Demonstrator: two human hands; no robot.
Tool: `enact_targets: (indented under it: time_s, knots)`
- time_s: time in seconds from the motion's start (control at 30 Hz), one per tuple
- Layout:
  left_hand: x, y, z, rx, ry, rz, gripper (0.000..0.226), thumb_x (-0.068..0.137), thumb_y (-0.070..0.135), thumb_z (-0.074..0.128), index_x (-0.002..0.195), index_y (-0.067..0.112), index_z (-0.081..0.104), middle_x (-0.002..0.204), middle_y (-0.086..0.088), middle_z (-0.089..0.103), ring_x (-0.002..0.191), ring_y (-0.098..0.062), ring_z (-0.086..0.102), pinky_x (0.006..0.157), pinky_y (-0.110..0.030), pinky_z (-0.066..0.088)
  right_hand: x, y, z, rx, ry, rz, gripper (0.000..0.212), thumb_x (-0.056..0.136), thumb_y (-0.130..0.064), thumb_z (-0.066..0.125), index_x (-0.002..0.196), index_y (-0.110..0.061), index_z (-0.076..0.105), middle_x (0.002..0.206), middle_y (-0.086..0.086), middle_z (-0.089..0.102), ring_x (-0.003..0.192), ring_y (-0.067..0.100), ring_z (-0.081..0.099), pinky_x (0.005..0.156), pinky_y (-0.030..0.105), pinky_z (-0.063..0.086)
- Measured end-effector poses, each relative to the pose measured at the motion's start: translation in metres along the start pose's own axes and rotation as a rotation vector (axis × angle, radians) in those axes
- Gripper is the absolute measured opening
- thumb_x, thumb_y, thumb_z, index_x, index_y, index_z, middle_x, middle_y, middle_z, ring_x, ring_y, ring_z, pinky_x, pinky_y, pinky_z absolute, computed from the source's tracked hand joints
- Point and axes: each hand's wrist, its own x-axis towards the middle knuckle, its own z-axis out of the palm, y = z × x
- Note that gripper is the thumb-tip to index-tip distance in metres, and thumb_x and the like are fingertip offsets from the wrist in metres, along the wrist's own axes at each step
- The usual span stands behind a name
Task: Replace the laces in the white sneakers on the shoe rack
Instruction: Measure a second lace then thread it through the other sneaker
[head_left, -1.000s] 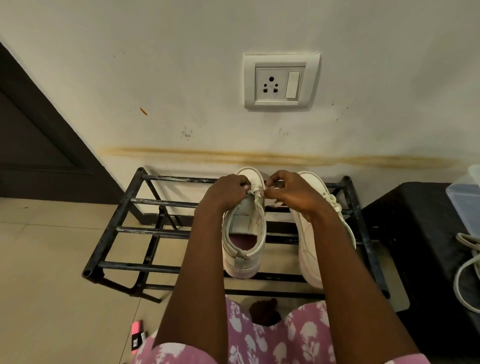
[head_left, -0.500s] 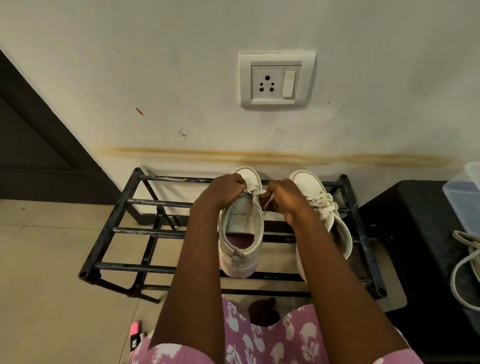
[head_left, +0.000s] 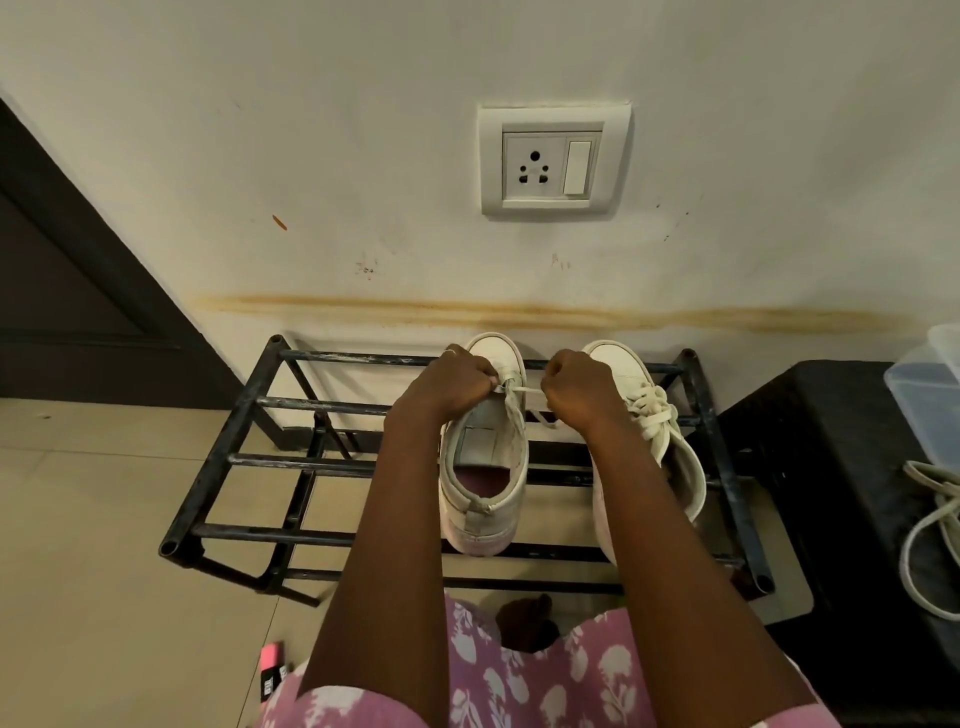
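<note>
Left hand (head_left: 451, 387) and right hand (head_left: 577, 393), both curled tight, pinch a white lace (head_left: 525, 389) stretched between them over the unlaced sneaker (head_left: 483, 452) on the shoe rack (head_left: 244, 415). The laced sneaker (head_left: 649, 415) stands just beside it. At the right, a clear plastic box (head_left: 930, 384) sits on a black counter (head_left: 831, 441), its contents unclear. Both forearms reach straight forward.

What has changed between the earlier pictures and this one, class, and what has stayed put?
The left hand and right hand, nearly touching before, have drawn slightly apart, pulling a lace taut between them over the open sneaker's toe end. Both still pinch it. The open sneaker, the laced sneaker and the shoe rack have not moved.
</note>
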Motion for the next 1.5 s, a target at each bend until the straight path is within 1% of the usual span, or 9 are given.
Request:
enact_targets:
  time_s: [0.17,0.27,0.4,0.57,0.8,0.97,1.1,1.27,1.5]
  knots:
    - [-0.004,-0.006,-0.006,-0.325,0.116,-0.034,0.02,0.094,0.011,0.047,0.105,0.019,0.062,0.11,-0.008,0.056,0.083,-0.014,0.053,0.069,-0.023,0.042,-0.006,-0.008,-0.007,0.122,-0.105,-0.095,0.016,0.086,-0.008,0.063,0.098,-0.006,0.073,0.099,0.011,0.071,0.081,0.015,0.059,0.068,0.022,0.04]
    - [-0.012,-0.02,-0.016,-0.396,0.184,-0.098,0.019,0.091,0.005,0.052,0.103,0.014,0.065,0.104,-0.009,0.063,0.083,-0.015,0.055,0.075,-0.028,0.044,-0.01,-0.009,-0.004,0.173,-0.096,-0.075,0.014,0.083,-0.011,0.07,0.091,-0.001,0.072,0.095,0.011,0.071,0.079,0.014,0.058,0.071,0.021,0.038]
    - [-0.021,-0.03,-0.023,-0.319,-0.053,-0.18,0.013,0.09,0.02,0.061,0.1,0.013,0.063,0.09,0.001,0.06,0.084,-0.014,0.053,0.072,-0.028,0.041,-0.01,-0.009,0.001,0.171,-0.1,-0.045,0.014,0.087,-0.007,0.062,0.087,0.006,0.068,0.095,0.019,0.069,0.075,0.018,0.058,0.066,0.024,0.042]
    - [-0.017,-0.029,-0.017,-0.341,-0.078,-0.135,0.014,0.091,0.011,0.059,0.079,0.016,0.053,0.075,0.002,0.051,0.063,-0.006,0.045,0.047,-0.013,0.033,-0.008,-0.01,0.003,0.081,-0.088,-0.071,0.022,0.091,-0.006,0.053,0.096,0.012,0.064,0.103,0.024,0.065,0.101,0.036,0.06,0.089,0.041,0.046]
    - [-0.016,-0.032,-0.012,-0.393,-0.035,-0.133,0.005,0.092,0.012,0.057,0.089,0.016,0.057,0.079,0.002,0.052,0.069,-0.012,0.046,0.059,-0.023,0.037,-0.003,-0.009,0.009,-0.079,-0.031,-0.088,0.019,0.094,-0.007,0.047,0.105,0.002,0.061,0.113,0.018,0.062,0.106,0.032,0.056,0.08,0.031,0.041]
    - [-0.015,-0.033,-0.01,-0.364,0.064,-0.098,0.025,0.087,0.005,0.061,0.069,0.02,0.057,0.068,0.003,0.055,0.06,-0.012,0.045,0.058,-0.026,0.041,-0.004,-0.011,0.007,-0.12,-0.006,-0.118,0.021,0.093,-0.004,0.046,0.104,0.002,0.062,0.112,0.019,0.063,0.107,0.033,0.057,0.084,0.034,0.043]
    - [-0.016,-0.032,-0.008,-0.33,0.067,-0.097,0.024,0.095,0.005,0.047,0.076,0.02,0.051,0.077,0.0,0.051,0.064,-0.012,0.044,0.054,-0.019,0.042,-0.005,-0.016,0.004,-0.158,0.005,-0.123,0.024,0.093,-0.003,0.045,0.104,0.005,0.065,0.112,0.02,0.064,0.105,0.033,0.059,0.087,0.034,0.044]
    - [-0.02,-0.039,-0.01,-0.395,0.001,-0.145,0.022,0.098,0.004,0.04,0.083,0.017,0.052,0.088,-0.01,0.052,0.077,-0.019,0.045,0.067,-0.029,0.044,-0.001,-0.014,0.004,-0.149,0.044,-0.115,0.025,0.093,-0.002,0.044,0.104,0.006,0.064,0.111,0.022,0.063,0.104,0.035,0.058,0.088,0.038,0.045]
    - [-0.026,-0.044,-0.021,-0.413,0.068,-0.088,0.018,0.088,0.004,0.056,0.078,0.018,0.061,0.082,0.001,0.061,0.082,-0.016,0.053,0.08,-0.033,0.042,0.002,-0.008,0.004,-0.105,-0.01,-0.097,0.018,0.094,-0.006,0.046,0.102,0.0,0.06,0.11,0.018,0.062,0.1,0.031,0.058,0.083,0.038,0.047]
